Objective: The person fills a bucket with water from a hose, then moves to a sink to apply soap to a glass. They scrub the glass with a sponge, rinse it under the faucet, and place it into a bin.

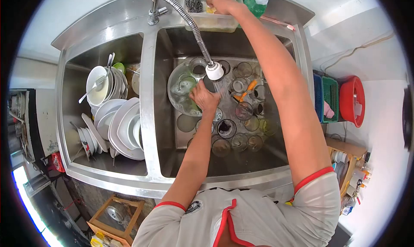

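Observation:
Under the white tap head (214, 71), my left hand (204, 97) has its fingers closed around a dark-looking glass (211, 84), partly hidden by the hand and the water. Beside it lies a big round metal lid or tray (174, 89) with a soapy green bowl (186, 84) on it. Several wet glasses (226, 128) stand in the right basin, with an orange-handled tool (246, 91) among them. My right hand (225, 5) reaches into a clear plastic tub (200, 20) on the back ledge, its fingers closed on a small yellow sponge (210, 9).
In the left basin stand stacked white plates (125, 126) and bowls (98, 85) with cutlery. A dark wire scourer (193, 3) sits in the tub; a green bottle (256, 4) stands beside it. The flexible tap hose (185, 16) arches over the right basin. A red basin (352, 101) is at right.

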